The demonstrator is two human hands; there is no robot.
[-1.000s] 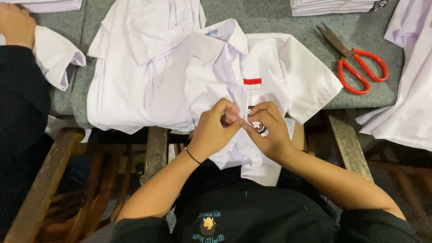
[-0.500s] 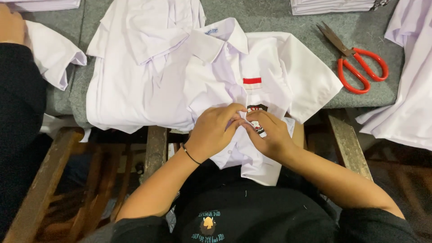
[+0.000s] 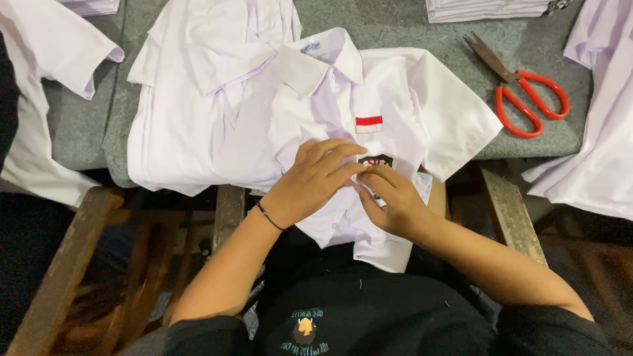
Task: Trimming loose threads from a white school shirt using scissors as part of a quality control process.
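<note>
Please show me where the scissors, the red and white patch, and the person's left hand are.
scissors (image 3: 527,99): head view, on the red handles.
red and white patch (image 3: 368,124): head view, its middle.
left hand (image 3: 315,179): head view, back of the hand.

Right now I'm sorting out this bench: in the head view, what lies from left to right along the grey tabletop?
White garment hanging off the left edge → white collared shirt under both hands → red-handled scissors → white garment at the right edge.

There are two hands, left (image 3: 313,181) and right (image 3: 392,201), one pair of red scissors (image 3: 524,92) at two o'clock, and one folded stack (image 3: 488,9) at one o'clock.
</note>
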